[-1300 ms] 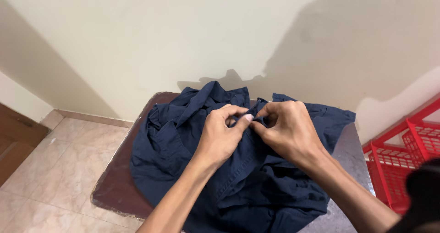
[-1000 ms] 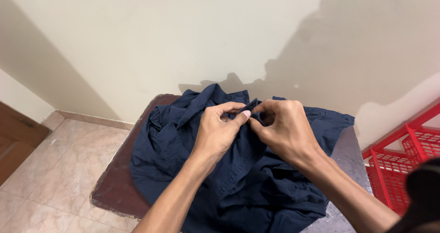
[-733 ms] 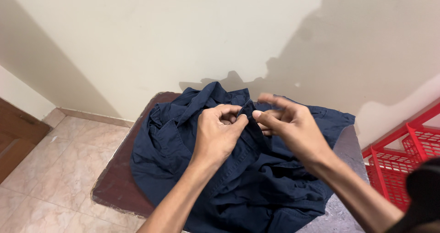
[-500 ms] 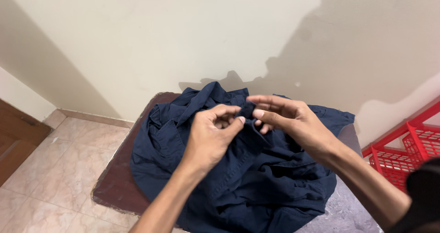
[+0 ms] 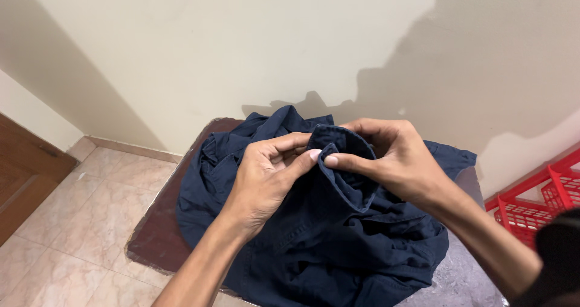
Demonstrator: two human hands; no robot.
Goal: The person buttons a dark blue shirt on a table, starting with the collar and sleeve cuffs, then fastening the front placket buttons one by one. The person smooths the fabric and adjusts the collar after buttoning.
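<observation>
A crumpled dark blue shirt (image 5: 314, 234) lies heaped on a small table (image 5: 158, 237) against the wall. My left hand (image 5: 261, 180) pinches a stitched edge of the shirt between thumb and fingers. My right hand (image 5: 396, 162) grips the same raised, curved band of fabric, thumb in front and fingers behind it. The two thumbs almost touch at the top of the band. Both forearms reach in from the bottom of the view.
A red plastic basket (image 5: 538, 201) stands at the right beside the table. A cream wall (image 5: 241, 41) rises just behind the table. Beige floor tiles (image 5: 66, 234) lie to the left, with a brown wooden door (image 5: 21, 168) at the far left.
My right hand let go of the fabric for a moment, then took hold again. Both hands have lifted the band of the shirt higher and opened it into a curve.
</observation>
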